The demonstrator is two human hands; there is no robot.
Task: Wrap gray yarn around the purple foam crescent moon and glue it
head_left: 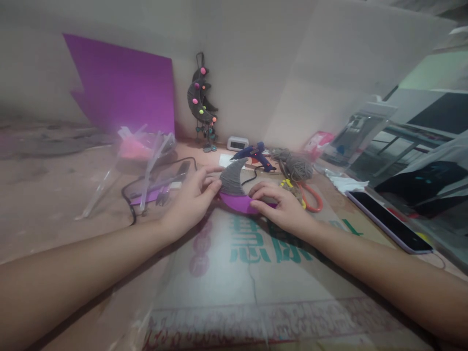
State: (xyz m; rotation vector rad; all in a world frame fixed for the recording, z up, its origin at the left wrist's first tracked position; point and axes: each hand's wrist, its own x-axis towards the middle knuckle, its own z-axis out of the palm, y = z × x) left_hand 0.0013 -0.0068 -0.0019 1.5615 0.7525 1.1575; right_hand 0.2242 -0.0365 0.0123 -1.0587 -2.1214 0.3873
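Note:
Between my hands is a purple crescent cutout (237,203), partly wrapped in grey yarn (232,180) on its left, upward-curving side. My left hand (195,192) pinches the wrapped part at its left edge, thumb in front. At the bare purple end on the right, my right hand (280,204) grips with thumb and fingertips. That end's tip is partly hidden by my right hand. A strand of yarn to the ball cannot be made out. Below both hands lies a printed cardboard sheet (219,287).
A blue glue gun (256,155), a grey yarn ball (298,166) and orange-handled scissors (313,197) lie behind my hands. A phone (389,222) rests at right. Purple board (127,90) and a decorated crescent hanging (201,100) stand at the wall. Clear plastic packaging (146,165) is left.

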